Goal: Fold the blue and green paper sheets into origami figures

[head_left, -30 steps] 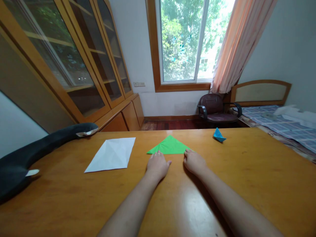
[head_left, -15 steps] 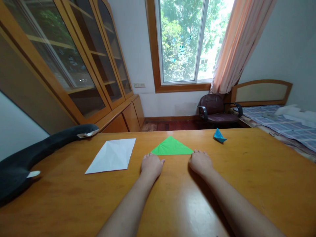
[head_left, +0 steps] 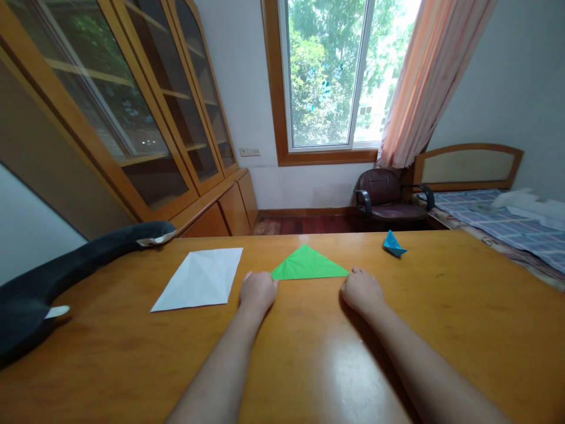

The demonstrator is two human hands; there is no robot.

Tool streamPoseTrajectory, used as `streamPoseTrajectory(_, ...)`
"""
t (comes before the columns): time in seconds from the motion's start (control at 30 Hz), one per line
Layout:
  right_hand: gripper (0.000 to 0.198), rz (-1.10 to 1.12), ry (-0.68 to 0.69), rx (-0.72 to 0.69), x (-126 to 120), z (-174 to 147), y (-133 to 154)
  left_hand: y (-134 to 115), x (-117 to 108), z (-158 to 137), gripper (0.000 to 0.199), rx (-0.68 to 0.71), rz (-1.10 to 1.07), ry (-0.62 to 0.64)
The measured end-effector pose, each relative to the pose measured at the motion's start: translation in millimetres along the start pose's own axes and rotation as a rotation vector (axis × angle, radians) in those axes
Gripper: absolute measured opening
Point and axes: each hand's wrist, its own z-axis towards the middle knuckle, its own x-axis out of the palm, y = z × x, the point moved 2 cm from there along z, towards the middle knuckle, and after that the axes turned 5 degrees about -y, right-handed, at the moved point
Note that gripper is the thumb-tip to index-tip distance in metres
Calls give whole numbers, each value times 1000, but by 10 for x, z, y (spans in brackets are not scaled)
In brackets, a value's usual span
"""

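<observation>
A bright green sheet of paper (head_left: 309, 264), folded into a triangle, lies flat on the wooden table (head_left: 300, 353) with its point away from me. My left hand (head_left: 259, 290) is closed at the paper's left corner, thumb side against it. At the opposite corner, my right hand (head_left: 362, 290) has its fingers curled down on the paper's tip. Both hands hide the very ends of the corners. To the left lies a creased white sheet of paper (head_left: 200, 280). A small blue folded-paper boat (head_left: 394, 244) stands beyond my right hand.
A black-and-white curved object (head_left: 88, 259) lies along the table's left side. Behind the table are a glass-door cabinet (head_left: 194, 118), a dark red armchair (head_left: 379, 191) and a bed (head_left: 507, 206) with a checked cover.
My left hand has shifted slightly left and turned, its fingers now closed at the corner. The green paper and my right hand have slid a little to the right.
</observation>
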Motion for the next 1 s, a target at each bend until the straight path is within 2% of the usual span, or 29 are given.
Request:
streamPoseTrajectory(0.2, 36, 10, -1, 14, -11, 44, -42, 112, 4, 55, 35, -64, -127, -29)
streamPoseTrajectory(0.4, 31, 55, -80, -22, 26, 85, -67, 118, 155, 96, 51, -52, -213, -87)
streamPoseTrajectory(0.53, 26, 95, -108, -37, 58, 108, -83, 121, 227, 100, 45, -11, -258, -102)
streamPoseTrajectory(0.77, 24, 133, -146, -50, 108, 122, -100, 115, 228, 100, 23, 27, -362, -169)
streamPoseTrajectory(0.87, 31, 167, -182, -60, 146, 137, -112, 129, 262, 119, 18, 33, -433, -207)
streamPoseTrajectory(1.0, 50, 228, -307, -85, 175, 160, -124, 181, 296, 137, 17, -18, -498, -274)
